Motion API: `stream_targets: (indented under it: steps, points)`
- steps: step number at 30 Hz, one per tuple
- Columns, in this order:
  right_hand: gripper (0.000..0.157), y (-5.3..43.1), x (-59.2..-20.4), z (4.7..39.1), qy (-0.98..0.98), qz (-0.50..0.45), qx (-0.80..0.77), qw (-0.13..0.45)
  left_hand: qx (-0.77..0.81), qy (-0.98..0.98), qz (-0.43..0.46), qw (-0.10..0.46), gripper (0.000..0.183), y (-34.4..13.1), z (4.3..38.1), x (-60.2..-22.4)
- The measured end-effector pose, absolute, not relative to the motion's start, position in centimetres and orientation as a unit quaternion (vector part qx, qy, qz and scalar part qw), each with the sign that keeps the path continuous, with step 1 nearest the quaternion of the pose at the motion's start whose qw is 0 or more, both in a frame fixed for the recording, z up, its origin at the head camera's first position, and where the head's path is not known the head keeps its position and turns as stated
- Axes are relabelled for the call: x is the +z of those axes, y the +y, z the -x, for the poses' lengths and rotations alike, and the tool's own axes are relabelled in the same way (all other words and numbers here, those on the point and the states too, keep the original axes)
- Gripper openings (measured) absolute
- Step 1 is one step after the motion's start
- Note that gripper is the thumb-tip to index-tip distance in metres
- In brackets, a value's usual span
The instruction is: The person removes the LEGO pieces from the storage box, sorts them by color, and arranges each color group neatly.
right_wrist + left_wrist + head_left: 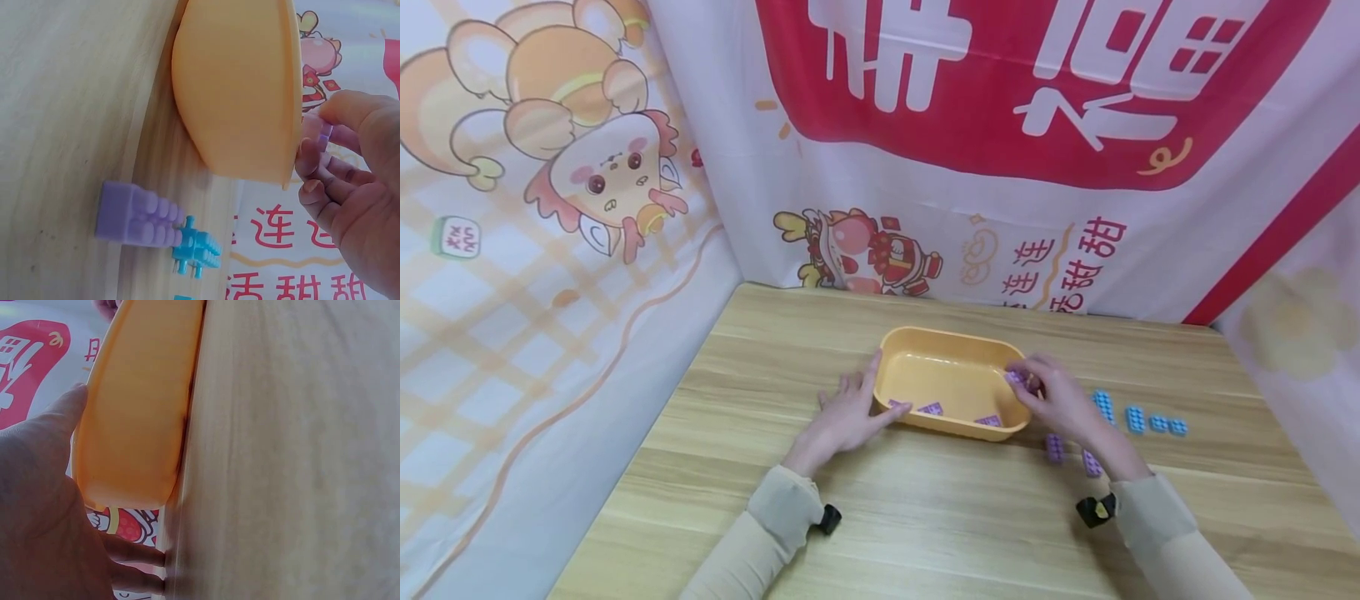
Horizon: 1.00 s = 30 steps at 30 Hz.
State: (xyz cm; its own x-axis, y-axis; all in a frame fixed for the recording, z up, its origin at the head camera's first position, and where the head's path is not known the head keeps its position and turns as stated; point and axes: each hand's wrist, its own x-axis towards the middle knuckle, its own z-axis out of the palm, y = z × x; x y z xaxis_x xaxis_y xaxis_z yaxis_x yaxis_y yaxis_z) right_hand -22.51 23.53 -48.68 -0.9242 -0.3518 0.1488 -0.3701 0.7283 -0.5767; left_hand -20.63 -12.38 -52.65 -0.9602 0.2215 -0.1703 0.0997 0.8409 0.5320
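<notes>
A yellow-orange plastic basin [947, 375] stands on the table, with several purple building blocks [931, 409] lying inside along its near wall. My left hand [846, 417] steadies the basin's left end. Its thumb rests at the rim, while the other fingers spread along the outside, two of them down at the tabletop in the left wrist view. Over the right rim, my right hand [1063, 404] pinches a purple building block [312, 127] between thumb and fingers. Part of that block is hidden by the fingers.
Two purple blocks [1055, 448] lie on the wooden table [925, 517] right of the basin, one partly behind the right wrist. Farther right is a row of several blue blocks [1136, 419]. A printed cloth [880, 192] hangs behind the table.
</notes>
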Motion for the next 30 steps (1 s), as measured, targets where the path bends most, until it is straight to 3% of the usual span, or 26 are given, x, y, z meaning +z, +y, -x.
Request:
stream_targets:
  steps: [9, 30]
  points:
    - [0.049, 24.3, -48.4, 22.4, -0.939, -0.172, 0.297, -0.019, 0.271, 0.953, -0.087, 0.106, 0.112, -12.4, 20.7, -52.7]
    - [0.049, 27.1, -48.3, 21.0, -0.936, -0.16, 0.313, -0.003, 0.276, 0.951, -0.085, 0.111, 0.113, -12.4, 20.8, -52.7]
